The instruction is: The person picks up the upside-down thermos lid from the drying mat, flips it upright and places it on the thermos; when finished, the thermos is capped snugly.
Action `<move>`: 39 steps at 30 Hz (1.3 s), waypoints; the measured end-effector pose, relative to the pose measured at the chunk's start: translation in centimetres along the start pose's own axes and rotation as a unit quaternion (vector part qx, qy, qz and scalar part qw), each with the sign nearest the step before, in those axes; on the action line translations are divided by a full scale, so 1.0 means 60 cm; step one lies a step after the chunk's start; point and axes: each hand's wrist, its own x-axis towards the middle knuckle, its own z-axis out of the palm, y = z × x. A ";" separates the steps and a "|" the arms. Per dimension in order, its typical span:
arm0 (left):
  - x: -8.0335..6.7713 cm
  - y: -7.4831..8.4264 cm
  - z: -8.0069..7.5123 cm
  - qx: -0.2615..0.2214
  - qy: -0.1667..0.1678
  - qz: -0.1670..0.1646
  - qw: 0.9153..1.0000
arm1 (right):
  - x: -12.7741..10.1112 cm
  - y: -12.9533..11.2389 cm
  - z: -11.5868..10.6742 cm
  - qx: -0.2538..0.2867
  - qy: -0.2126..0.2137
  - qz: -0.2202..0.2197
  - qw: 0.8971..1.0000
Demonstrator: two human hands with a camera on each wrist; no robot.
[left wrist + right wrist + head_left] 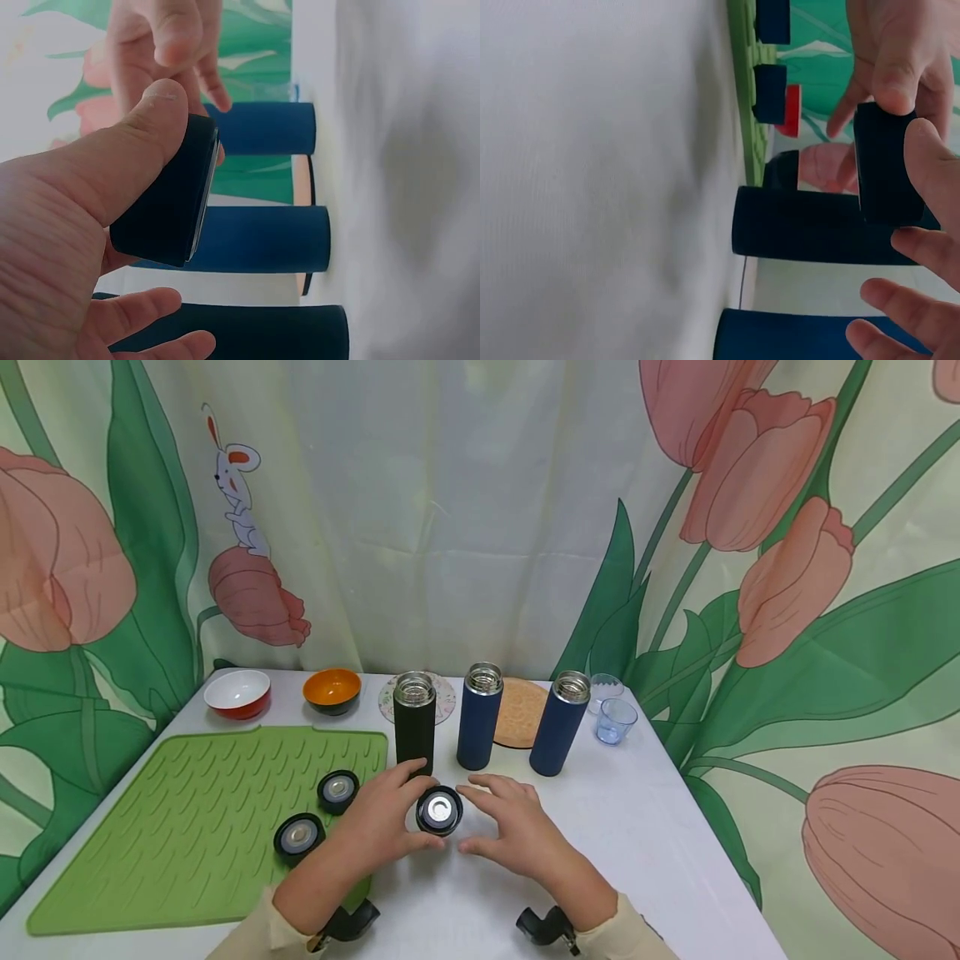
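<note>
A black bottle lid (439,810) is held up off the table, its silvery underside toward the head camera. My left hand (390,818) pinches it, the thumb on one side in the left wrist view, where the lid (169,195) partly covers the other fingers. Fingers spread, my right hand (513,827) is close on the lid's right side; its thumb overlaps the lid's edge in the right wrist view, and contact is hard to tell. Beyond the hands stand a black bottle (414,727), a blue bottle (480,722) and another blue bottle (558,727), all uncapped.
Two more black lids (337,791) lie underside up on the green mat (187,827) at left. Behind it are a red-and-white bowl (237,693) and an orange bowl (332,689). A round wooden board (521,710) and small glasses (616,722) sit at the back right.
</note>
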 end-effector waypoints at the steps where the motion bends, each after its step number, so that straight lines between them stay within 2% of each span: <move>1: -0.001 0.001 0.000 0.001 0.000 0.001 1.000 | 0.000 -0.001 0.001 0.002 0.004 -0.003 1.000; 10: -0.004 0.006 0.009 0.002 0.006 0.030 1.000 | 0.008 -0.003 0.022 0.012 0.039 -0.027 0.999; 23: -0.006 0.012 0.008 -0.002 0.005 0.033 0.999 | 0.007 -0.007 0.022 0.018 0.062 -0.026 0.998; 28: -0.007 0.010 0.005 -0.020 -0.008 0.016 1.000 | 0.003 -0.004 0.019 0.015 0.085 -0.042 0.995; 32: -0.008 0.009 0.000 -0.053 -0.015 -0.017 0.998 | 0.002 0.006 0.020 -0.012 0.148 -0.092 0.985; 34: -0.010 0.009 -0.003 -0.103 -0.026 -0.043 0.993 | 0.001 0.012 0.020 -0.043 0.189 -0.124 0.973; 36: -0.011 0.008 -0.007 -0.178 -0.044 -0.070 0.981 | 0.001 0.016 0.020 -0.076 0.227 -0.154 0.958; 37: -0.013 0.007 -0.009 -0.221 -0.059 -0.086 0.970 | 0.000 0.018 0.019 -0.092 0.244 -0.169 0.951; 39: -0.014 0.006 -0.012 -0.304 -0.092 -0.108 0.942 | 0.000 0.020 0.018 -0.116 0.269 -0.199 0.935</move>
